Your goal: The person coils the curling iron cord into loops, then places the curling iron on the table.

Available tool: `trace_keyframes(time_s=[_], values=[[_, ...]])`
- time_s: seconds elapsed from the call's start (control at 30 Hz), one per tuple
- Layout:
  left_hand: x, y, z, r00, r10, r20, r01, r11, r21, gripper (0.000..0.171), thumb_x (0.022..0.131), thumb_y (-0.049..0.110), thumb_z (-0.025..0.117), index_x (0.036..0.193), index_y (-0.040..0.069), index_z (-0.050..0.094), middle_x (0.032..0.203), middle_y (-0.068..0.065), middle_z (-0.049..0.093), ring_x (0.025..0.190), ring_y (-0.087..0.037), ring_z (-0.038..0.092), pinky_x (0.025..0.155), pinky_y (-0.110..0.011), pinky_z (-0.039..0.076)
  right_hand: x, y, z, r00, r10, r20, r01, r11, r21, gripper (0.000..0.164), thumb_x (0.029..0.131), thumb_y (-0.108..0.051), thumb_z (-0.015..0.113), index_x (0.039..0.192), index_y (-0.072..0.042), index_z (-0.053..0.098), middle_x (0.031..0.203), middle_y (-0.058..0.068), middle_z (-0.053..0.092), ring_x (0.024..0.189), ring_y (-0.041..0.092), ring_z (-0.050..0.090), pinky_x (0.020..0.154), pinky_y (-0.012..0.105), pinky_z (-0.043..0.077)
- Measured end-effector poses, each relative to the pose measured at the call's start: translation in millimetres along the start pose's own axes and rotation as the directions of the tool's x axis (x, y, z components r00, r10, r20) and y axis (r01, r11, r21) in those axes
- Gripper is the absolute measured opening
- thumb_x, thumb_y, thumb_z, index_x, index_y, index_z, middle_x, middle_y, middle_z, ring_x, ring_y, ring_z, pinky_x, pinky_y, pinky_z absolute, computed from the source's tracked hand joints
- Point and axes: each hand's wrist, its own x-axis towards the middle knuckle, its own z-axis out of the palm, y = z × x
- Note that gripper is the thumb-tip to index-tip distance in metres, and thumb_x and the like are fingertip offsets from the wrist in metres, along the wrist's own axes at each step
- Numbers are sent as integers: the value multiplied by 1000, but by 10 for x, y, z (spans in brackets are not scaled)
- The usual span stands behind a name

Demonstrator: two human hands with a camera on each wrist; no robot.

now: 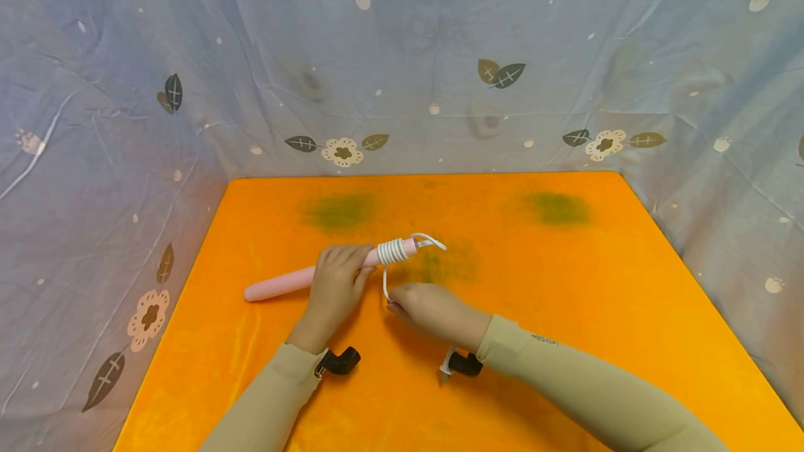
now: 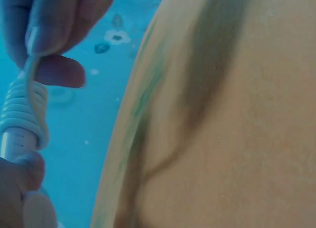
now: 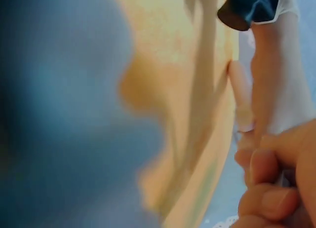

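A long pink wand-shaped appliance (image 1: 279, 284) slants over the orange table, its right end raised toward the back. My left hand (image 1: 335, 284) grips it around the middle, knuckles up. White power cord (image 1: 392, 251) is wound in several tight turns near the right end and also loops out beyond the ridged sleeve there. From the turns, a length of cord drops to my right hand (image 1: 436, 309), which pinches it between thumb and fingers. The left wrist view shows those fingertips (image 2: 47, 40) on the cord, just above the coils (image 2: 22, 107).
An orange cloth-covered table (image 1: 565, 277) with greenish smudges lies beneath the hands. Patterned grey-blue curtains (image 1: 427, 54) enclose it at the back and both sides. Black wrist cameras (image 1: 341, 361) sit at both wrists. A large blurred shape (image 3: 69, 114) blocks the left half of the right wrist view.
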Motion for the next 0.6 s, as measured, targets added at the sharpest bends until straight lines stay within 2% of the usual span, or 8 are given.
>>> trace_keyframes(time_s=[0.17,0.27,0.5,0.6], values=[[-36,-10,22,997,-1,80,0,1000,13,37,84,14,76,120,4,68,108,-10,69,97,-30,60,93,-46,40,53,-12,-95,996,-49,-70,53,997,58,23,98,-14,56,75,-14,52,66,-7,42,56,6,40,55,20,36],[-47,-1,22,993,-4,120,2,1000,18,37,86,13,74,121,4,67,110,-10,68,97,-31,60,94,-46,40,81,-12,-197,993,-56,-108,61,997,44,22,98,-13,57,76,-14,52,66,-7,41,56,6,39,55,20,35],[-17,-16,-22,997,-31,68,28,999,35,40,81,11,79,118,4,68,107,-11,69,95,-31,62,91,-46,42,61,-52,-328,997,-56,-53,55,998,-13,19,99,-17,55,81,-13,52,67,-7,39,54,6,37,52,19,33],[1,-21,-31,996,-38,80,36,999,36,39,81,10,79,118,3,68,107,-11,69,95,-31,62,91,-46,42,49,-65,-326,997,-52,-52,50,998,-38,19,99,-17,56,81,-13,51,69,-6,41,55,7,37,52,20,33]])
